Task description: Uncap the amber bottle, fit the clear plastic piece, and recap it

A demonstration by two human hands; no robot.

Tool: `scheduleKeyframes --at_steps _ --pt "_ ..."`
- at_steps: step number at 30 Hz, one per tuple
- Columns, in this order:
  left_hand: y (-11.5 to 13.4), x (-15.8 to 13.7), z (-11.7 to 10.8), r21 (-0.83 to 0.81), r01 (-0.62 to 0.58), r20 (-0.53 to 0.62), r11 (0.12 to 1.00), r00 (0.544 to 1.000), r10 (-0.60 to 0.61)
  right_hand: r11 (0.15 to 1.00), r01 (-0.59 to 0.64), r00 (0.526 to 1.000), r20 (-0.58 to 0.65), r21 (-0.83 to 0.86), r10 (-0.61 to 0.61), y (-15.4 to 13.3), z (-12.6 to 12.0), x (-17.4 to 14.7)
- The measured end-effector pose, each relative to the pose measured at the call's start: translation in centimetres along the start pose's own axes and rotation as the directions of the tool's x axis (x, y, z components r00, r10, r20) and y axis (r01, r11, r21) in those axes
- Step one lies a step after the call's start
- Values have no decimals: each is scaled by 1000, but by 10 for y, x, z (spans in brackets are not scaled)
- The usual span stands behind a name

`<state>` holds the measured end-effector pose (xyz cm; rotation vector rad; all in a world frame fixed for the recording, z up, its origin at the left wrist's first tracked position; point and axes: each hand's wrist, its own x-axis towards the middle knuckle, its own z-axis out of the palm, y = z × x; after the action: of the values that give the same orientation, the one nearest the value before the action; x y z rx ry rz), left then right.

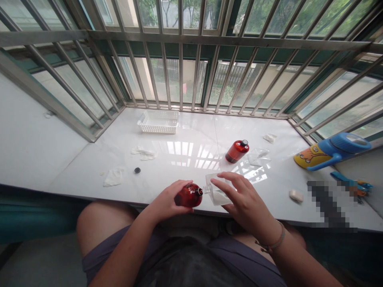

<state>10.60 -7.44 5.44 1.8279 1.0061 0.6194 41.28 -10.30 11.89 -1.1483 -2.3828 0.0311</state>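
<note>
My left hand (176,198) is wrapped around an uncapped amber bottle (190,195) near the front edge of the white sill. Tipped sideways beside it is a clear square bottle (218,193), its neck pointing left at the amber bottle's mouth. Whether the two mouths touch, I cannot tell. My right hand (239,191) grips the clear bottle from the right, with some fingers lifted along its side. A small black cap (137,170) lies to the left of my left hand. Farther back stands a second amber bottle (237,151) with a black cap on.
A white perforated basket (158,122) sits at the back left. Crumpled tissues (114,177) and a clear flat piece (259,157) lie about. At right are a blue and yellow tumbler (329,151), a pale block (296,195) and a blurred patch. Metal bars enclose the window.
</note>
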Motion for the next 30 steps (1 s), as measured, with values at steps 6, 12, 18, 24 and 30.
scheduleKeyframes --at_steps 6,12,18,24,30 --pt "-1 0 0 -10 6 -5 1000 1000 -6 1000 16 1000 -13 -14 -16 -1 -1 2" --pt "-1 0 0 -15 14 -4 1000 1000 -15 1000 9 1000 -17 -15 -9 -1 -2 2" --pt "0 0 0 -25 15 -8 1000 1000 -16 1000 15 999 -30 -18 -16 -2 -3 4" --pt "0 0 0 -18 13 -14 1000 1000 -13 999 27 999 -32 -36 -28 -2 -3 5" --pt "0 0 -1 -17 8 -22 1000 1000 -8 997 45 998 -30 -61 -47 -1 -3 6"
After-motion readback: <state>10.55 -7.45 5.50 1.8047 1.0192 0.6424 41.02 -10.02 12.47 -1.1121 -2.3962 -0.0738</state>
